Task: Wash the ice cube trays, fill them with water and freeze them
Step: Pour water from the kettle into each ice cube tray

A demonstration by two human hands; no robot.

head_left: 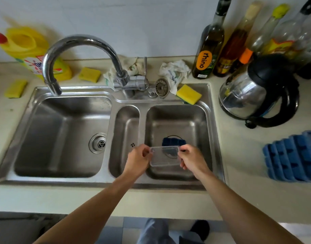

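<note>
Both ends of the clear plastic lid [164, 158] are pinched, left hand [138, 161] and right hand [190, 158], above the right basin [175, 118]; thorough rinsing likely needs the faucet [80, 43] overhead.

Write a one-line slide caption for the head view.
Left hand and right hand hold a clear plastic piece over the right sink basin; blue ice cube trays sit on the counter.
</note>
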